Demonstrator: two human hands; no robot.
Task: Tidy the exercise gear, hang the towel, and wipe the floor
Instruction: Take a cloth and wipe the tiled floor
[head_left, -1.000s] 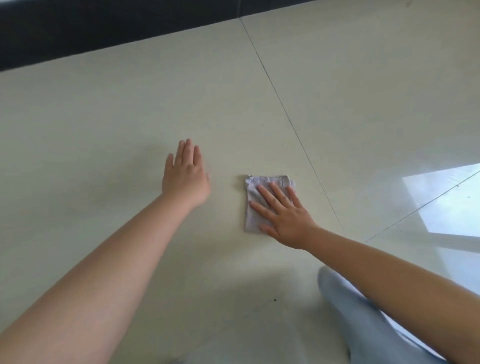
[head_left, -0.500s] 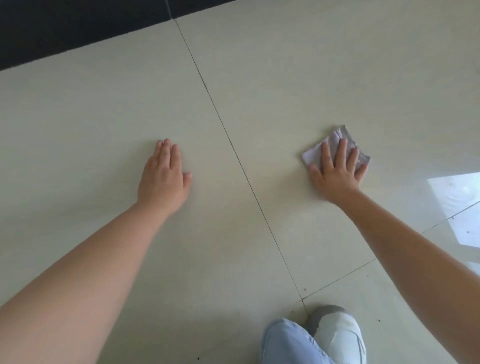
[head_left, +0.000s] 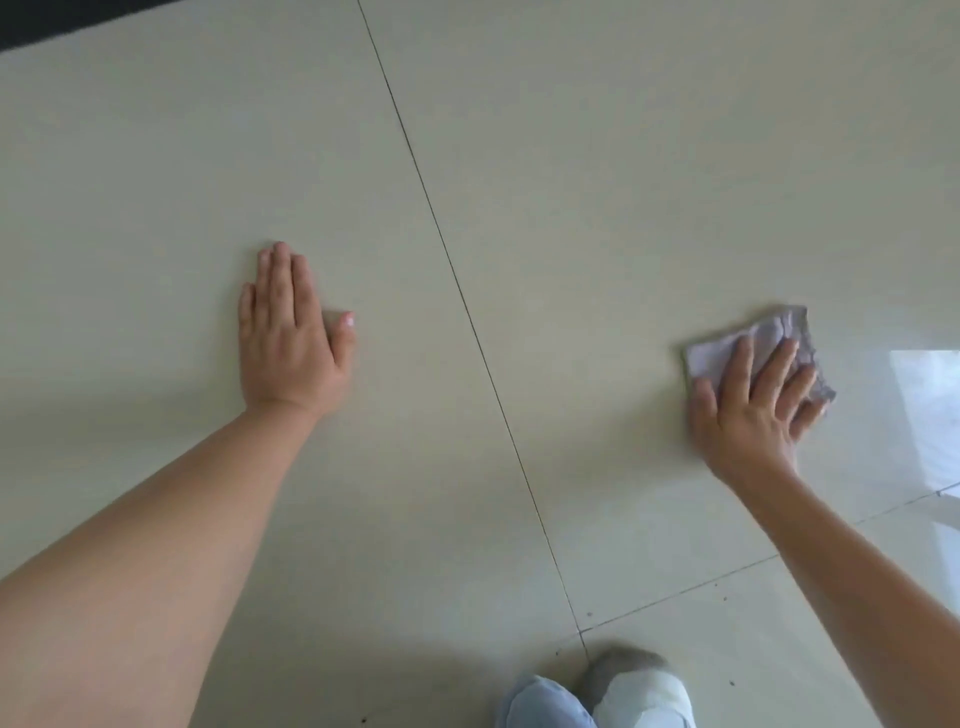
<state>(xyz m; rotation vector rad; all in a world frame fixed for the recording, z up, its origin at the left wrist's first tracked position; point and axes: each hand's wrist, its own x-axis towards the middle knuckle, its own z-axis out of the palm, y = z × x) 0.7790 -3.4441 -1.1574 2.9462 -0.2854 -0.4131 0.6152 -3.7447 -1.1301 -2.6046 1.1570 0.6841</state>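
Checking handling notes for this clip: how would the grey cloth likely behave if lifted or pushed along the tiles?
The grey cloth is crumpled and creased under the right hand, so it would probably hang limp if lifted. It looks thin, likely light. The floor is glossy, so it should slide easily.

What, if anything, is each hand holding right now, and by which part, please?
The right hand presses a grey cloth flat to the floor, palm over its near half. The left hand holds nothing.
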